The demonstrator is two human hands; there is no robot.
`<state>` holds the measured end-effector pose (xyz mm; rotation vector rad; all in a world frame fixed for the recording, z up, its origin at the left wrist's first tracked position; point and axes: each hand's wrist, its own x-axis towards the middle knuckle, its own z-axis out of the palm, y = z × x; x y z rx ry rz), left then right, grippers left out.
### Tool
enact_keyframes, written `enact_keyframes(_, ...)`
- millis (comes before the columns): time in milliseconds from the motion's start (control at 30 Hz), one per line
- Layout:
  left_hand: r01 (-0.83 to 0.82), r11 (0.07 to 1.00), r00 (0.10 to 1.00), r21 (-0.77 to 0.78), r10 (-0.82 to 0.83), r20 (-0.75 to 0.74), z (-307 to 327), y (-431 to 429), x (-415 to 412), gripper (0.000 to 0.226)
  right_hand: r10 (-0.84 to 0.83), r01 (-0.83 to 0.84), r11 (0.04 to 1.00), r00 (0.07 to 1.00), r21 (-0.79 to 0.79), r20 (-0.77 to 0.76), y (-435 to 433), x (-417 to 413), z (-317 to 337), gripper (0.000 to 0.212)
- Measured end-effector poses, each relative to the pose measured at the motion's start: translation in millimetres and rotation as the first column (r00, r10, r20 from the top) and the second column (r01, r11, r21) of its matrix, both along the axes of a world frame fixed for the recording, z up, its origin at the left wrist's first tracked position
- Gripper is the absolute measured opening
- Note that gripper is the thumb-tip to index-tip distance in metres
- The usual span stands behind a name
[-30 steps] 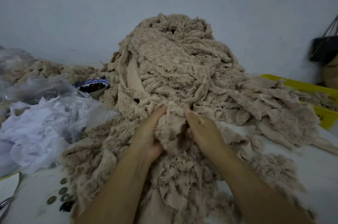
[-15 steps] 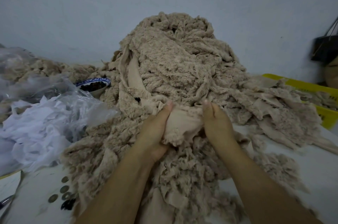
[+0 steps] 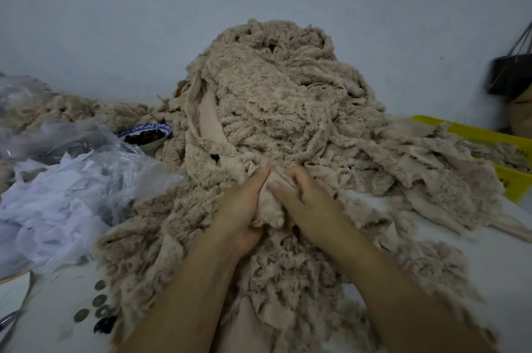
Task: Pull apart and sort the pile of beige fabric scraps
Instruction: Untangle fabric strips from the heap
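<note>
Pile [image 3: 276, 99] of beige fabric looms at twelve o'clock while my left hand [image 3: 241, 208] and right hand [image 3: 305, 203], both clenched on one scrap [image 3: 269, 205] at its six o'clock foot, should part slowly and low, lest neighbours drag along.

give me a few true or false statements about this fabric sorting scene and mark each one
1. The left hand and right hand both grip one smooth beige fabric scrap at the near foot of the tall pile of fluffy beige fabric scraps. True.
2. The blue-and-white ceramic bowl sits to the right of the pile. False: it sits at the pile's left edge, with something dark inside.
3. Beige scraps spill over the yellow plastic basket on the right. True.
4. The crumpled clear plastic bag on the left holds red cloth. False: its contents look white.
</note>
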<state>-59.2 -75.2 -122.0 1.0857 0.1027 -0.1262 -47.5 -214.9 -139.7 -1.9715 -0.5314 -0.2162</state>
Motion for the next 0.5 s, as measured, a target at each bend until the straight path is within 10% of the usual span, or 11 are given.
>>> enact_keyframes(200,0.113,0.976,0.993,0.186,-0.117,0.015,3,8,-3,0.053,-0.008,0.085,0.929,0.978,0.361,-0.209,-12,11,0,0.031)
enact_keyframes(500,-0.113,0.94,0.992,0.321,0.088,0.091,0,-8,-3,0.034,-0.118,0.138,0.977,0.984,0.161,-0.132,-10,9,-1,0.063)
